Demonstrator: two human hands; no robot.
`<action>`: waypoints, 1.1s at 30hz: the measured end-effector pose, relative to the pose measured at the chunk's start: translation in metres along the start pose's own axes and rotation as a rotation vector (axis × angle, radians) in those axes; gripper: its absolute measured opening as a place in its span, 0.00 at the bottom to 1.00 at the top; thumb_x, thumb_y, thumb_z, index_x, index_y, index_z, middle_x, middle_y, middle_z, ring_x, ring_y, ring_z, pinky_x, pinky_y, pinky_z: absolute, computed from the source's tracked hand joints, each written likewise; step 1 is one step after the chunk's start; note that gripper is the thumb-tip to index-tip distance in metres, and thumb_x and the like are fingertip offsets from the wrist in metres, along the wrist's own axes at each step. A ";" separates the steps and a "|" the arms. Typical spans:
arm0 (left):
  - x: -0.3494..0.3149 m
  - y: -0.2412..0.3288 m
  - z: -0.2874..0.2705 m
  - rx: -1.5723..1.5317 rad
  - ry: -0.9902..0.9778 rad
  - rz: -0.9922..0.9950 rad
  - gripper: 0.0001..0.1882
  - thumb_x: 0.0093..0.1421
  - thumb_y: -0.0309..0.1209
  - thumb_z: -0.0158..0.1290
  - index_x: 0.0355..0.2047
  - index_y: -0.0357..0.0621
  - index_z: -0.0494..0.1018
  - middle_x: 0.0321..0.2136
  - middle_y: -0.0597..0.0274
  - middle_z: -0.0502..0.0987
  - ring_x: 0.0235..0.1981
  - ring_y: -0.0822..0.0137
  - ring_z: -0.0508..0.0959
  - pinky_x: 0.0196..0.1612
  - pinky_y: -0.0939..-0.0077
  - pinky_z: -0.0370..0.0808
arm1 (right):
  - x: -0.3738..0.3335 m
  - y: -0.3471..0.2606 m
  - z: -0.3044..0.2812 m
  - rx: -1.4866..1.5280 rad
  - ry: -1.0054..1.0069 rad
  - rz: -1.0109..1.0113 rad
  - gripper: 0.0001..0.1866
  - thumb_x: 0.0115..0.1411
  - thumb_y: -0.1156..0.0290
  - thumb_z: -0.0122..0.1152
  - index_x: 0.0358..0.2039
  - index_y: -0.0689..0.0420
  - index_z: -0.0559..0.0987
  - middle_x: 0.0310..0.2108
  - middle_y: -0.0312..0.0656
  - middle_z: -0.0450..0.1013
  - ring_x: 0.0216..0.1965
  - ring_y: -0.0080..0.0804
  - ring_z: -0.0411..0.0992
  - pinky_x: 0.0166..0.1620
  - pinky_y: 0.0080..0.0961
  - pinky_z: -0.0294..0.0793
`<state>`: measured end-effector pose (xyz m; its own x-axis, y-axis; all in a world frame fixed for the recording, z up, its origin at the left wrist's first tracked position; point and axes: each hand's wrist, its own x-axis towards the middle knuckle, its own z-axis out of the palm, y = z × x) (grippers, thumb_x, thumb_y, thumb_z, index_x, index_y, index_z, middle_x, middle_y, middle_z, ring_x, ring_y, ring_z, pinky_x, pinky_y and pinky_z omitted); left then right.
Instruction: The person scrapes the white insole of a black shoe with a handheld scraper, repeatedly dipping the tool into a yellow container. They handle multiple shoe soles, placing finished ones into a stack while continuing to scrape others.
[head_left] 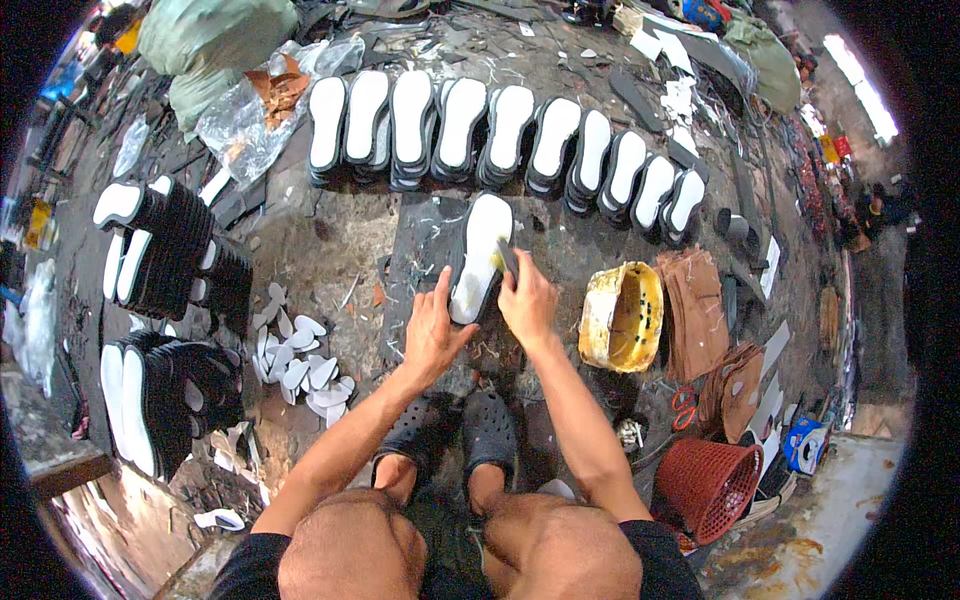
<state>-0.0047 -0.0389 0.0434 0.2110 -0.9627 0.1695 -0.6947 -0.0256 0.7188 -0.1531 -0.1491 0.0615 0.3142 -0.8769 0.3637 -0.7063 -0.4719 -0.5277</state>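
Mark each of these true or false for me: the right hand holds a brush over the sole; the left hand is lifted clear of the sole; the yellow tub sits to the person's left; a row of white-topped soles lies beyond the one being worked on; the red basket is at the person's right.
1. The right hand holds a brush over the sole. True.
2. The left hand is lifted clear of the sole. False: its fingers rest against the sole's left edge.
3. The yellow tub sits to the person's left. False: it stands to the right of the hands.
4. A row of white-topped soles lies beyond the worked sole. True.
5. The red basket is at the person's right. True.
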 end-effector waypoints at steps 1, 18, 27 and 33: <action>0.000 -0.001 0.000 -0.011 0.007 -0.018 0.59 0.44 0.31 0.71 0.71 0.38 0.46 0.41 0.46 0.74 0.43 0.46 0.71 0.49 0.55 0.71 | -0.010 0.005 0.001 0.003 -0.107 0.147 0.23 0.59 0.71 0.59 0.55 0.56 0.69 0.35 0.57 0.78 0.36 0.59 0.77 0.40 0.52 0.75; -0.042 -0.051 -0.017 -0.514 0.424 -0.370 0.30 0.59 0.13 0.45 0.63 0.41 0.65 0.55 0.49 0.75 0.55 0.59 0.77 0.59 0.66 0.71 | -0.055 -0.055 -0.034 -0.040 -0.474 -0.239 0.17 0.53 0.78 0.59 0.42 0.43 0.83 0.35 0.39 0.78 0.35 0.45 0.78 0.35 0.41 0.79; -0.004 0.002 -0.021 0.111 -0.030 -0.041 0.61 0.45 0.35 0.69 0.70 0.31 0.42 0.49 0.36 0.73 0.50 0.40 0.70 0.56 0.53 0.69 | -0.001 -0.044 -0.139 0.555 0.057 0.221 0.14 0.62 0.76 0.63 0.48 0.65 0.78 0.40 0.41 0.79 0.41 0.26 0.75 0.46 0.25 0.75; 0.061 -0.018 -0.055 0.029 0.083 -0.231 0.66 0.39 0.33 0.70 0.72 0.36 0.38 0.47 0.42 0.75 0.46 0.43 0.72 0.53 0.53 0.71 | -0.010 -0.018 -0.147 0.320 0.205 0.188 0.15 0.62 0.76 0.64 0.49 0.66 0.77 0.41 0.41 0.77 0.41 0.27 0.74 0.48 0.25 0.73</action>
<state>0.0588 -0.0818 0.0777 0.4217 -0.9049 0.0583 -0.6408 -0.2519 0.7252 -0.2370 -0.1190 0.1803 0.0429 -0.9296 0.3661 -0.4963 -0.3379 -0.7997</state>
